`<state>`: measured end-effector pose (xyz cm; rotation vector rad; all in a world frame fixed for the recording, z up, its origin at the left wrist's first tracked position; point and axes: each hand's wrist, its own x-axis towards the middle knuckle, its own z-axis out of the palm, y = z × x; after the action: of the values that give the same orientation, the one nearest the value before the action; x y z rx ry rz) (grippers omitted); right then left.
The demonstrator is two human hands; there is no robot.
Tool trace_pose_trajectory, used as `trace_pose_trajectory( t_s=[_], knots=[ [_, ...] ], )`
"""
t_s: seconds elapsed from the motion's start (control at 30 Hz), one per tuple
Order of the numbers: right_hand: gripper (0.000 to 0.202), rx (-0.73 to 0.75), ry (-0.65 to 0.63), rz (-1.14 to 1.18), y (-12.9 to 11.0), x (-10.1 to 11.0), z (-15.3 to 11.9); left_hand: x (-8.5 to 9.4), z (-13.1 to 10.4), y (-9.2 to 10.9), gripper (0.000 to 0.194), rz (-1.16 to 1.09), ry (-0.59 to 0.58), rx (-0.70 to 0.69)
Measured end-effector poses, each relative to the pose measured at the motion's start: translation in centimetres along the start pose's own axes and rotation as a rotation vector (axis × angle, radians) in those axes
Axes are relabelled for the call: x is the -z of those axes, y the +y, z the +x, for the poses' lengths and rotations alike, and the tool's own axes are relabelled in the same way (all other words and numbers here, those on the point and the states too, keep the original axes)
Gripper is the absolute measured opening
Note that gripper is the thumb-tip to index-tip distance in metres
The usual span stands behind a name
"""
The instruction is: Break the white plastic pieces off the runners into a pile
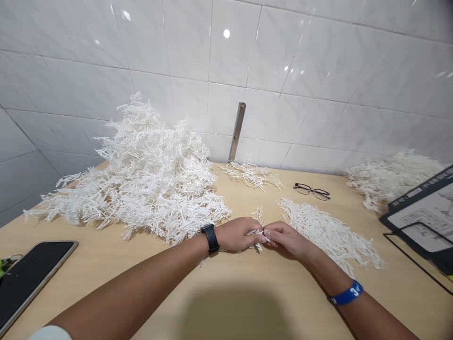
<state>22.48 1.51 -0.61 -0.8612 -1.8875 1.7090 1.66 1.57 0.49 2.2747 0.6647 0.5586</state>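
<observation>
My left hand (238,234), with a black watch on its wrist, is closed on a small white branched strand piece (260,234). Fingertips of my right hand (286,237) pinch the same piece from the other side, so both hands meet over the table. A tall heap of white branched strands (152,170) lies beyond my left forearm. Beside my right hand spreads a flatter pile of short white strands (325,231). A few loose white bits (258,214) lie just past my fingers. The held piece's exact shape is partly hidden by my fingers.
Black-framed glasses (311,191) lie right of a small strand cluster (251,174). A phone (33,274) rests at the left. At the right are another white pile (392,177) and a dark printed box (421,212) with a cable. A metal bar (237,132) stands against the tiled wall.
</observation>
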Motion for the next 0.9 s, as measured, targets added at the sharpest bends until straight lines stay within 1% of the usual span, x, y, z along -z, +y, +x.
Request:
trace_pose_trajectory(
  t_s=[0.07,0.17,0.23,0.27,0.37,0.47,0.6,0.73,0.9],
  knots=[
    [0.05,0.003,0.009,-0.102,-0.4,-0.4,0.0,-0.1,0.1,0.0,0.025,0.016,-0.011,0.036],
    [0.05,-0.008,0.065,-0.358,-0.9,-1.0,0.1,-0.1,0.1,0.0,0.019,0.057,-0.033,0.054],
    [0.05,-0.018,0.104,-0.487,-1.0,-1.3,0.1,-0.1,0.1,0.0,0.018,0.081,-0.021,0.064],
    [0.05,-0.014,0.11,-0.514,-1.0,-1.4,0.1,-0.1,0.1,0.0,0.018,0.078,-0.011,0.079],
    [0.053,0.024,0.069,-0.495,-0.9,-1.3,0.2,0.0,0.1,0.0,0.026,0.028,0.004,0.139],
    [0.054,0.038,0.039,-0.443,-0.8,-1.0,0.1,0.0,0.1,0.0,0.03,-0.033,0.005,0.153],
    [0.053,0.024,0.013,-0.319,-0.6,-0.5,0.0,0.1,0.0,-0.2,0.027,-0.147,-0.001,0.09],
    [0.05,0.0,-0.035,-0.236,-0.1,0.2,0.0,0.1,-0.1,-0.2,0.029,-0.202,-0.006,0.018],
    [0.049,0.017,-0.01,-0.261,-0.1,0.4,0.0,0.0,-0.3,0.2,0.031,-0.269,0.026,0.095]
  ],
)
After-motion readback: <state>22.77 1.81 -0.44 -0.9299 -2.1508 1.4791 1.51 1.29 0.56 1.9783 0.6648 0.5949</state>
